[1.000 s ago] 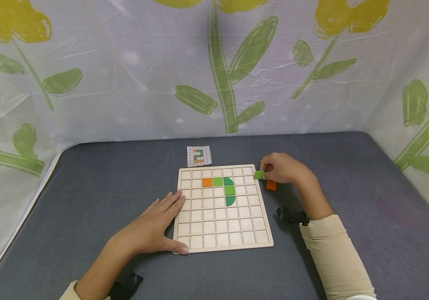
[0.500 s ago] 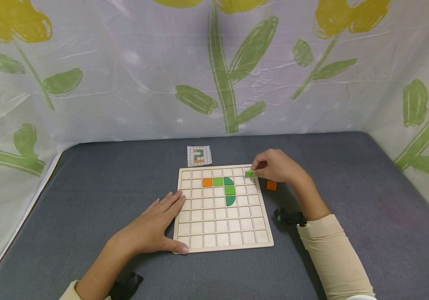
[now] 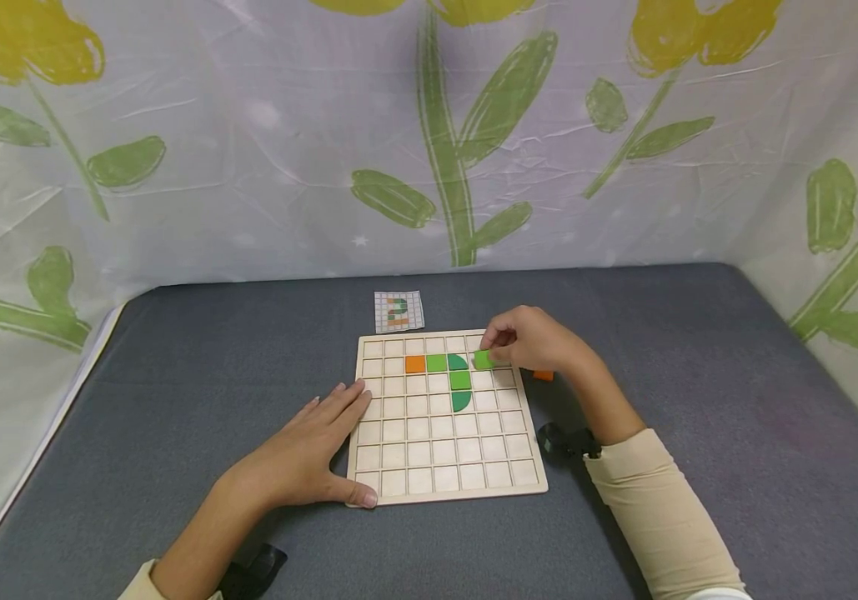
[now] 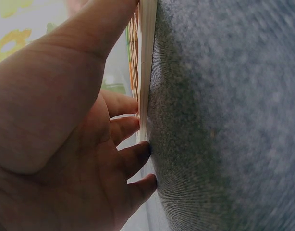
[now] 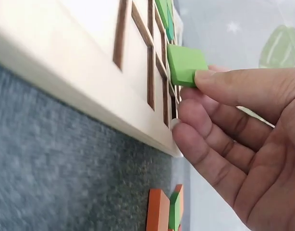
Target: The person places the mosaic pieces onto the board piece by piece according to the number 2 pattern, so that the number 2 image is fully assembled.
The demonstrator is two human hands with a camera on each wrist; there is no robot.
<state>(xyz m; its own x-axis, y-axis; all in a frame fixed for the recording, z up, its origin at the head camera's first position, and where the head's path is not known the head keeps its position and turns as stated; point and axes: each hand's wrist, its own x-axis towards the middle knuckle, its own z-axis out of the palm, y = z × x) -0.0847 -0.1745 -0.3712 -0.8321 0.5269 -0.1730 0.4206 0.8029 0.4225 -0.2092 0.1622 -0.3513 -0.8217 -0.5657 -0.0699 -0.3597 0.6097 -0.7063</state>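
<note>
A light green square tile (image 5: 186, 65) is pinched by my right hand (image 3: 537, 340) between thumb and fingers, over the right part of the wooden grid board (image 3: 430, 454). On the board sit an orange square tile (image 3: 415, 364), a green square tile (image 3: 436, 362), another green square tile (image 3: 460, 380), and two dark green quarter-round tiles, one upper (image 3: 456, 362) and one lower (image 3: 461, 402). My left hand (image 3: 301, 462) rests at the board's left edge, fingers extended, thumb on the near left corner. In the left wrist view its fingertips touch the board's side and the cloth.
Behind the board lies a small printed pattern card (image 3: 398, 312). An orange tile (image 3: 543, 375) shows partly beside the board, under my right hand. The right wrist view shows a green tile (image 5: 175, 210) there too. Grey cloth (image 3: 699, 400) covers the table.
My right hand has moved left with the green tile, from beyond the board's right edge to over the squares near the upper quarter-round. My left hand has stayed put.
</note>
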